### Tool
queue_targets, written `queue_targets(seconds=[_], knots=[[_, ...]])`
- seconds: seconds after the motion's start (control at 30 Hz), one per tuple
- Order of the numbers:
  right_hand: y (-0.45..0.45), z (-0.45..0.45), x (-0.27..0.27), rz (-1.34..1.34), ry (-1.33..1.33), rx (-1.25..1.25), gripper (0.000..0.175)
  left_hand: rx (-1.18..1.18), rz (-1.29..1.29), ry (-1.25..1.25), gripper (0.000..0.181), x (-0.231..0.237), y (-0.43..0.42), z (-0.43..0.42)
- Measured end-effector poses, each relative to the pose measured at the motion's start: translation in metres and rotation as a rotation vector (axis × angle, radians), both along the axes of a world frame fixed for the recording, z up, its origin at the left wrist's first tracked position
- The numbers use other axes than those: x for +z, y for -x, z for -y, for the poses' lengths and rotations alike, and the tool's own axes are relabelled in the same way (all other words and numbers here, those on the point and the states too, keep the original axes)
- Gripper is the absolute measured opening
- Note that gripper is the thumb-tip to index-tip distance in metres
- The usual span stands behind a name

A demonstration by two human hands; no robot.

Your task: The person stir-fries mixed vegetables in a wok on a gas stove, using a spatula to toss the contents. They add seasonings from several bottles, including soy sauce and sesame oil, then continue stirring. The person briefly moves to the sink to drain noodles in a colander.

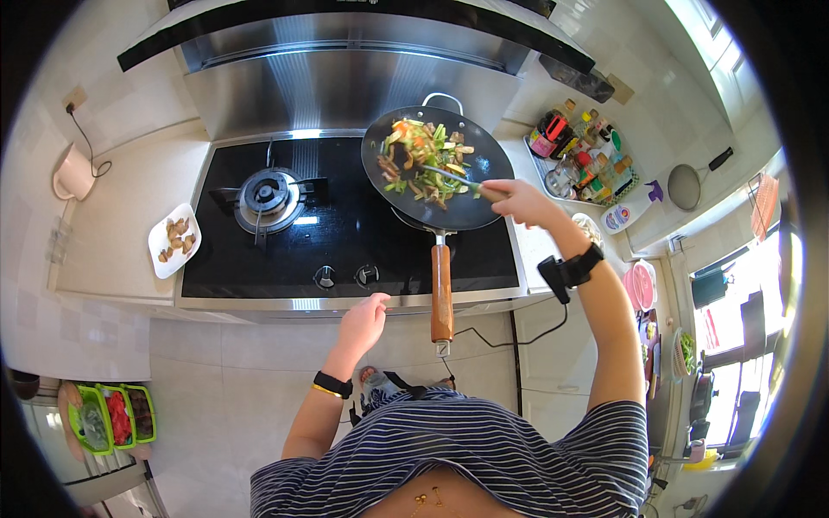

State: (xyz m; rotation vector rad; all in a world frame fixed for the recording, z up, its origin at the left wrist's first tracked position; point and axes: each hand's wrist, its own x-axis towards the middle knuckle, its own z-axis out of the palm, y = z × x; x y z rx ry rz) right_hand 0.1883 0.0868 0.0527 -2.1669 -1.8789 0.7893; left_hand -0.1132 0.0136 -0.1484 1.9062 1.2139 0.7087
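A dark wok (479, 197) sits over the right burner, its wooden handle (442, 291) pointing towards me. Inside it, a stir-fry (424, 152) of green vegetable pieces, brown meat-like slices and orange pieces is heaped mostly at the left and middle. My right hand (521, 202) grips the handle of a spatula or turner (453, 177) above the wok's right side. The tool's far end is in among the food and its shape is hidden. Left of the wok handle, my left hand (366, 320) hovers by the stove's front edge with fingers loosely curled; nothing shows in it.
The left burner (265, 197) holds no pan. A white dish (160, 249) with brown pieces lies left of the black glass hob (227, 272). A tray of seasoning bottles (586, 149) and a spray bottle (628, 210) stand right. The range hood (363, 19) overhangs the back.
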Motion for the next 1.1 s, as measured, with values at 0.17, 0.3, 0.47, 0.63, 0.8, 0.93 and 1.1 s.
queue_targets(seconds=[0.17,0.3,0.47,0.63,0.8,0.93,1.1], knots=[[-0.046,0.029,0.053,-0.507,0.19,-0.305,0.046,0.004,-0.001,-0.027,0.021,-0.002,-0.002,-0.002],[-0.056,0.042,0.113,-0.058,0.199,-0.167,0.038,-0.033,-0.019,-0.03,0.021,0.0,-0.009,-0.004],[-0.029,0.031,0.137,0.778,0.165,0.303,0.025,-0.052,0.018,0.032,0.022,0.003,-0.016,-0.008],[0.015,0.003,0.068,1.028,0.083,0.298,0.019,-0.035,-0.003,0.024,0.021,-0.002,-0.016,-0.002],[0.013,0.006,0.06,1.189,-0.288,0.397,0.024,-0.019,-0.04,-0.025,0.02,-0.007,-0.01,0.003],[-0.004,0.021,0.106,1.187,-0.147,0.31,0.032,-0.014,-0.055,-0.004,0.02,-0.007,-0.01,0.004],[-0.029,0.005,0.095,1.049,0.115,0.262,0.03,-0.032,-0.025,-0.013,0.021,-0.005,-0.012,0.004]])
